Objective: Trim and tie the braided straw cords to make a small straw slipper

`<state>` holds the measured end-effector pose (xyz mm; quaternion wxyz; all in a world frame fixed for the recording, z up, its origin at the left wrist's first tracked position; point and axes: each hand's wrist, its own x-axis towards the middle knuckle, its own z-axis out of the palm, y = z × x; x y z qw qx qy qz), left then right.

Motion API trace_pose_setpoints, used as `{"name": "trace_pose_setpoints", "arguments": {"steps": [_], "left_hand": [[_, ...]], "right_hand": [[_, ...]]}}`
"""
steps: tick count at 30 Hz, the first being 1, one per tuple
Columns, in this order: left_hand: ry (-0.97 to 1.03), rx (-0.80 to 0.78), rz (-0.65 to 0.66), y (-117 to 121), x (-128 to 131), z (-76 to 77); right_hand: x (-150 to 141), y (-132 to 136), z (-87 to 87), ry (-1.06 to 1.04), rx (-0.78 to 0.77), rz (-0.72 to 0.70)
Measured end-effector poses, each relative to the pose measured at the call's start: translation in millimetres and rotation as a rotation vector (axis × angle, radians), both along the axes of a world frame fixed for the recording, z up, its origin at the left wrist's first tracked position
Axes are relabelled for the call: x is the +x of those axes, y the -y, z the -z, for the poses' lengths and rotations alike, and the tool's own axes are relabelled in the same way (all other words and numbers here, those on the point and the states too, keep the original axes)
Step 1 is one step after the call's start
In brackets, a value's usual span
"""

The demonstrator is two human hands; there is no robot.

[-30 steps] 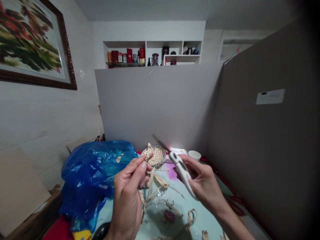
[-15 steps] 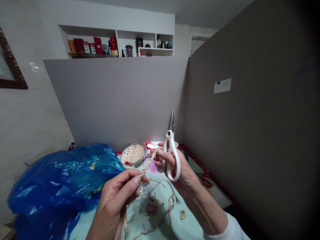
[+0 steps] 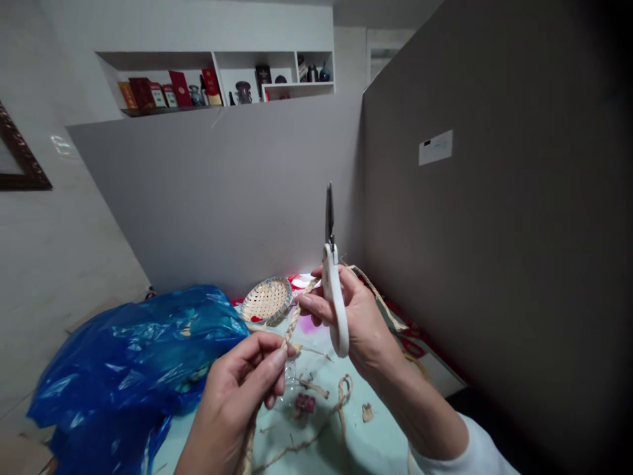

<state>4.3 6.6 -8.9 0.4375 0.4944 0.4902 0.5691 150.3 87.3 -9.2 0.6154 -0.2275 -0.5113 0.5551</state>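
Observation:
A pale braided straw cord [image 3: 293, 326] runs between my hands, over the table. My left hand [image 3: 242, 392] pinches it between thumb and fingers, and more of the cord hangs below that hand. My right hand [image 3: 360, 323] grips the braid higher up with thumb and fingertips. White-handled scissors [image 3: 336, 297] are held in the same hand, blades pointing up and seen nearly edge-on. Loose straw ends [image 3: 378, 297] trail out to the right behind my right hand.
A blue plastic bag [image 3: 143, 349] fills the table's left side. Behind my hands lies a shallow woven basket [image 3: 267, 300]. On the pale green tabletop [image 3: 366, 448] are a small dark red block [image 3: 305, 403], a twisted cord [image 3: 321, 429] and straw scraps. Grey partitions [image 3: 222, 198] stand behind and right.
My right hand has turned, so the scissors now show edge-on and point straighter up. Straw ends have come into view right of that hand. Both hands keep hold of the braid.

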Motion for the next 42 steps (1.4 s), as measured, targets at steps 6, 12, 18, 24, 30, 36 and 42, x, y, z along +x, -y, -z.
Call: {"name": "trace_pose_setpoints", "arguments": {"steps": [6, 12, 18, 24, 30, 36, 42], "left_hand": [[0.183, -0.075, 0.072, 3, 0, -1.7], [0.264, -0.095, 0.080, 2, 3, -0.4], [0.266, -0.086, 0.085, 2, 2, 0.0], [0.364, -0.095, 0.176, 0, -3, 0.2], [0.352, -0.116, 0.193, 2, -3, -0.9], [0.282, -0.081, 0.133, 1, -1, 2.5], [0.204, -0.018, 0.056, -4, -2, 8.4]], "right_hand": [[1, 6, -4.2, 0.033, 0.003, 0.003], [1, 9, -8.2, 0.079, -0.011, -0.051], [1, 6, -5.6, 0.109, -0.020, -0.214], [8, 2, -6.9, 0.071, -0.009, -0.120], [5, 0, -3.6, -0.013, -0.037, -0.138], [1, -1, 0.5, -0.029, -0.036, -0.173], [-3, 1, 1.9, 0.014, -0.089, -0.199]]}}
